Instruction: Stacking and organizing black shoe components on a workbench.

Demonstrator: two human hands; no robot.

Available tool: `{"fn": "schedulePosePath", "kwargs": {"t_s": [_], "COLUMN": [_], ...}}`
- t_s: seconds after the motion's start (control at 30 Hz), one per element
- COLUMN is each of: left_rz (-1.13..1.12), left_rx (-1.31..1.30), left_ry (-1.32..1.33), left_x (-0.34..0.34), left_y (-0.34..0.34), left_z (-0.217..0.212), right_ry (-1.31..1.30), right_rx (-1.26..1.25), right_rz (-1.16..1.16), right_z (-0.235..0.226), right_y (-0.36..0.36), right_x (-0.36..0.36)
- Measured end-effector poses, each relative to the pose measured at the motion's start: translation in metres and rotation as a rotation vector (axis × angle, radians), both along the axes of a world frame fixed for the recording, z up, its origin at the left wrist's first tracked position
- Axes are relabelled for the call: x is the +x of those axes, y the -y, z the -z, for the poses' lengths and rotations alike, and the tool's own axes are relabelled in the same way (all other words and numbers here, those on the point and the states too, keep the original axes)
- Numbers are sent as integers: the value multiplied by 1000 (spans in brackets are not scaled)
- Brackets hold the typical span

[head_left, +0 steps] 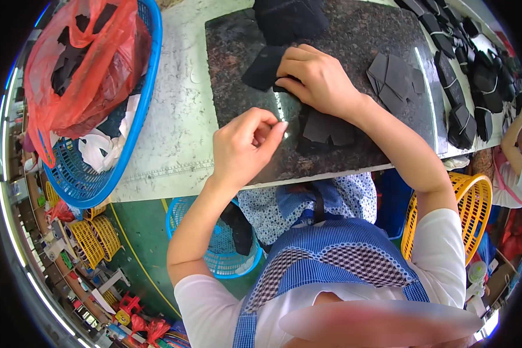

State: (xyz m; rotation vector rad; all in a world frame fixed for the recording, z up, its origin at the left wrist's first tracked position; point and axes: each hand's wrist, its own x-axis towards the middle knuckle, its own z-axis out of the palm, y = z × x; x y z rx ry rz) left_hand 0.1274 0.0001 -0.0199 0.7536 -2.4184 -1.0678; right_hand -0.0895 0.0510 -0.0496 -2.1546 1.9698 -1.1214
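At the far middle of the dark speckled stone slab, my right hand has its fingers bent and closed on the edge of a flat black sheet piece. My left hand is raised over the slab's near left part, thumb and fingers curled together. Whatever is between those fingertips, if anything, is too small to tell. Below my right wrist lies a notched black piece. A thick pile of black pieces sits at the slab's far edge. Several thin dark grey pieces lie fanned out to the right.
On the table's left stands a blue plastic basket with a red plastic bag holding black scraps. Tied black bundles line the right side. Beneath the table are a light-blue basket and a yellow basket. Another person's arm shows far right.
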Motion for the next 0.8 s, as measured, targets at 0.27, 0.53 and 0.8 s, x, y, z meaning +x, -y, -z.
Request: {"fn": "schedulePosePath", "kwargs": {"t_s": [0.27, 0.53, 0.8], "left_rz": [233, 247, 823], "left_rx": [-550, -455, -551], "left_ry": [-69, -90, -90], "left_x": [-42, -82, -154], "left_y": [45, 28, -56], "left_z": [18, -9, 10], "right_ry": [362, 115, 63], "right_rx": [-247, -10, 157], "right_rz": [343, 76, 378], "right_z": [-70, -36, -14], "right_y": [-49, -149, -135], "right_x": [-30, -14, -135]}}
